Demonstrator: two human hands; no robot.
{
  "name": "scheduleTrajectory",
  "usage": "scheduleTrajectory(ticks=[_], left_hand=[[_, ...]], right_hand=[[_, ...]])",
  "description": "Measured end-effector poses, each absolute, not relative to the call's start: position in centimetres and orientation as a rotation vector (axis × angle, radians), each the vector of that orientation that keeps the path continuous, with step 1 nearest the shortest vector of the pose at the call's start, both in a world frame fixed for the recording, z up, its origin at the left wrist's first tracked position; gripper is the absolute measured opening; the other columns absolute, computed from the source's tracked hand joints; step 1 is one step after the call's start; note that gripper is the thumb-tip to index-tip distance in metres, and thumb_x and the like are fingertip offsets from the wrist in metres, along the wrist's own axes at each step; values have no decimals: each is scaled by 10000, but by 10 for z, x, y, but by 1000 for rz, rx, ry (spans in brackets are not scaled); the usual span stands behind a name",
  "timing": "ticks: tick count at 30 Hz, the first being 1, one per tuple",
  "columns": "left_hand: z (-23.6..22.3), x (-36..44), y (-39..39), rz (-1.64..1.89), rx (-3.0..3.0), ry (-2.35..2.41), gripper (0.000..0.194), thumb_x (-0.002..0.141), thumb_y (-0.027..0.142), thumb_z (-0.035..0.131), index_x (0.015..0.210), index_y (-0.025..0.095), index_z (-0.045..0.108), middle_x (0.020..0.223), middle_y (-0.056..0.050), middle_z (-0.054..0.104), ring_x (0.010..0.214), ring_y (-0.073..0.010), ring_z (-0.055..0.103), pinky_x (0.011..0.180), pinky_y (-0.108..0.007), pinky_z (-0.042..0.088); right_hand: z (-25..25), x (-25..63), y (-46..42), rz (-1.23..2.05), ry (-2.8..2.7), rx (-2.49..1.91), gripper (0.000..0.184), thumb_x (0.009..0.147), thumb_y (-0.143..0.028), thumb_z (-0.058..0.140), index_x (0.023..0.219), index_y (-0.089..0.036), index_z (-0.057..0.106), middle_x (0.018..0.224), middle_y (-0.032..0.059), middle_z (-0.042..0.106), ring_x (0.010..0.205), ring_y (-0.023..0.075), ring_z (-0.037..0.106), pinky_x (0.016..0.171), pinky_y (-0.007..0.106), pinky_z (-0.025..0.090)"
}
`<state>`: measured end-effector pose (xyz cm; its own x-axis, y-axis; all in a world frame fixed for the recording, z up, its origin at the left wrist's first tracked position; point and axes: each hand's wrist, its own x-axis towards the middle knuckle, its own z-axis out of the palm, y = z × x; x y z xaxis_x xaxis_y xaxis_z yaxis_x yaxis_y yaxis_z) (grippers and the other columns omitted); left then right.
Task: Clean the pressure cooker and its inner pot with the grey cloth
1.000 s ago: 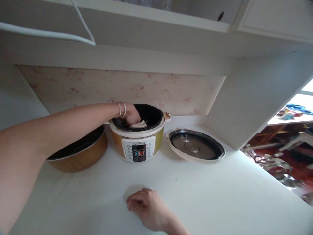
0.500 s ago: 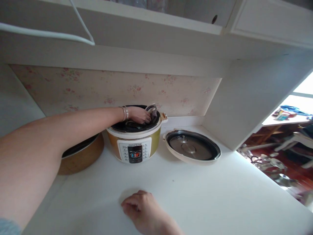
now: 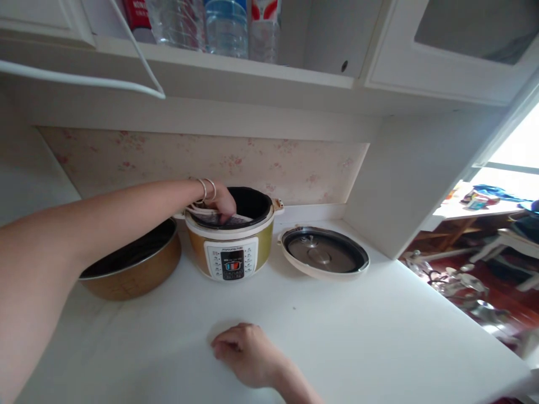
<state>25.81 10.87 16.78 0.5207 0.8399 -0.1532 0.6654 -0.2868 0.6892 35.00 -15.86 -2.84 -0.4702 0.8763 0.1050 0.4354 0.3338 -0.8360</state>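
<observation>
My left hand point(image 3: 226, 203), with bracelets at its wrist, reaches down into the open rice cooker point(image 3: 265, 241). Its fingers press a greyish cloth point(image 3: 243, 219) against the inner wall near the front; the fingertips are partly hidden by the rim. On the white counter in front of the cooker lies my right hand point(image 3: 248, 354), its fingers curled in a loose fist with nothing visible in them. To the right of the cooker, the removed round lid point(image 3: 326, 258) rests with its inner side up. A brown inner pot point(image 3: 138, 275) stands at the left, partly under my left forearm.
A shelf point(image 3: 210, 62) with several plastic bottles point(image 3: 227, 28) overhangs the counter point(image 3: 357, 336). A white cable point(image 3: 84, 77) hangs at the upper left. A side panel point(image 3: 408, 179) bounds the right, with shiny metal items point(image 3: 455, 286) beyond the counter's edge.
My left hand has moved with the cloth from the cooker's right back side to its front left wall. The right hand stays on the counter. The view has tilted up slightly.
</observation>
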Motion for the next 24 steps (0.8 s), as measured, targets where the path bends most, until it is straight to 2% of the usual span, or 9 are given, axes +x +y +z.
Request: scheduleTrajectory(ticks=[2,4,9,14,20,24], left_hand=[[176,260,96,117,1841,1202,301,575,63,688,842,195,726,739,-93,734,732,-345,700,604,-447,564],[183,263,84,72,1662,1140,311,586,56,684,863,193,722,747,-85,739,739,-321,706,648,-437,571],[206,270,65,578,1526,912,254,722,93,646,969,148,672,797,-102,733,791,-260,709,816,-415,554],[225,275,42,810,1331,701,284,797,34,502,1052,88,614,880,-125,718,839,-224,699,932,-420,498],[211,289,-27,635,1119,560,241,804,55,493,1022,63,597,842,-140,695,780,-223,688,857,-427,521],[173,308,-76,486,1008,498,156,794,67,519,914,74,619,725,-103,668,639,-172,655,724,-325,542]], right_hand=[[-27,350,-159,1068,-2033,-1151,183,801,-181,455,635,-190,532,594,-46,469,582,79,393,581,180,322],[-27,350,-159,1097,-2014,-1151,191,805,-180,452,683,-196,598,637,-42,547,614,84,463,589,176,339],[-32,350,-158,1150,-1966,-1187,238,854,-248,455,834,-219,691,805,-26,682,765,119,606,676,184,403],[-40,344,-158,1138,-1915,-1262,302,899,-301,420,855,-212,705,857,-16,707,799,131,626,695,200,418],[-38,330,-166,885,-1987,-1452,319,910,-300,413,777,-212,689,794,-17,706,739,124,607,649,209,378],[-43,306,-178,618,-2021,-1602,290,905,-275,437,766,-223,687,771,-10,711,771,145,619,724,246,368]])
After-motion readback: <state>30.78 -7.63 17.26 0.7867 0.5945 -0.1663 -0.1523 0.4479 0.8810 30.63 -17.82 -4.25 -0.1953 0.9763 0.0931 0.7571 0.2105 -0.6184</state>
